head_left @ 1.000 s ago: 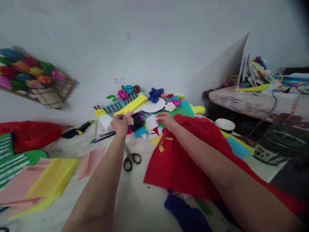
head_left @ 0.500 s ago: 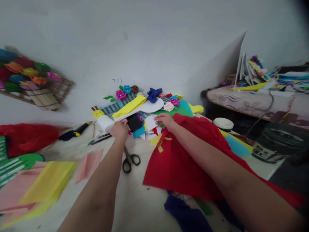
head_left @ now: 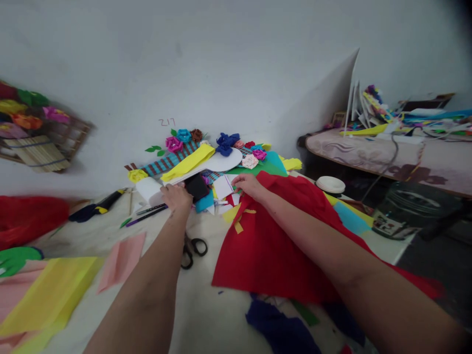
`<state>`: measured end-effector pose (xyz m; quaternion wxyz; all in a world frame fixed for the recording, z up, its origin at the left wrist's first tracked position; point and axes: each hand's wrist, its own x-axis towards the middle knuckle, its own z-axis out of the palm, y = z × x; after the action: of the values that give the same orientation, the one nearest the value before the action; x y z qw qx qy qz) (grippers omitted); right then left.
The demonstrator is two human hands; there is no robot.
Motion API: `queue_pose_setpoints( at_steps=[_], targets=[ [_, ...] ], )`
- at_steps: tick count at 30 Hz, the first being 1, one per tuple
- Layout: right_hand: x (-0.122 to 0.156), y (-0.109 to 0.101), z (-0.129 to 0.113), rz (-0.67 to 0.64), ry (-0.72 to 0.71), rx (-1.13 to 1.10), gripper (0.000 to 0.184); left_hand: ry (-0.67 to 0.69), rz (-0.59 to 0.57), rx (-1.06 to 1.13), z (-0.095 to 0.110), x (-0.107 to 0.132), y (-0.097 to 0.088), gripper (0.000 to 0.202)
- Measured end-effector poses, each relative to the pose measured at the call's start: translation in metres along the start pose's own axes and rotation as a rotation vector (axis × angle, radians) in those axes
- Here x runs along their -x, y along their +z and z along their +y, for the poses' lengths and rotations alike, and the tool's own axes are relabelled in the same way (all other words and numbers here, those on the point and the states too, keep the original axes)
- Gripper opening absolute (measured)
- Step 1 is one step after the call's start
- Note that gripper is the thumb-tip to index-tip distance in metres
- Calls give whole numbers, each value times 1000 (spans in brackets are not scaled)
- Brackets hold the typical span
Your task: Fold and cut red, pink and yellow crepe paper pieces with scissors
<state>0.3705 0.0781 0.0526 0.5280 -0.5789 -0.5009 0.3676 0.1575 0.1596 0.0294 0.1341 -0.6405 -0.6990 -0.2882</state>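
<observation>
My left hand [head_left: 177, 197] is over the pile, its fingers apart, between a white paper roll [head_left: 149, 191] and a flat black square object [head_left: 196, 186]. My right hand [head_left: 248, 186] has bent fingers closed at the right edge of a small white card [head_left: 223, 187]; the exact grip is partly hidden. Under my right forearm spreads a large red cloth-like sheet [head_left: 273, 246] with small yellow strips [head_left: 239, 226] on it. Scissors [head_left: 194, 249] lie beside my left forearm, blades hidden behind it. A folded yellow paper strip [head_left: 188, 163] lies behind my hands.
Paper flowers [head_left: 174, 144] lie against the wall. Left are pens [head_left: 145, 216], pink paper [head_left: 121, 260], yellow paper [head_left: 53, 290] and a red bundle [head_left: 31, 221]. Right are a white lid [head_left: 331, 185], a clear jar [head_left: 396, 211] and a side table [head_left: 342, 146]. Blue scraps [head_left: 278, 327] lie in front.
The view has turned slightly right, so things sit further left. My left hand has shifted from the black object's edge towards the white roll, its fingers spreading. My right hand stays by the card.
</observation>
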Motion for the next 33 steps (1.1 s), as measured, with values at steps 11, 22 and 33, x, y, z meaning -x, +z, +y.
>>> queue_pose_setpoints(
  at_steps=[11,22,33],
  targets=[
    [4,-2,9,-96,-155,364,27,351,-550,301,71,33,-50,17],
    [19,-48,-9,-350,-335,1084,44,490,-997,694,75,63,-49,18],
    [9,-59,-18,368,-679,925,32,438,-473,382,88,56,-80,35]
  ],
)
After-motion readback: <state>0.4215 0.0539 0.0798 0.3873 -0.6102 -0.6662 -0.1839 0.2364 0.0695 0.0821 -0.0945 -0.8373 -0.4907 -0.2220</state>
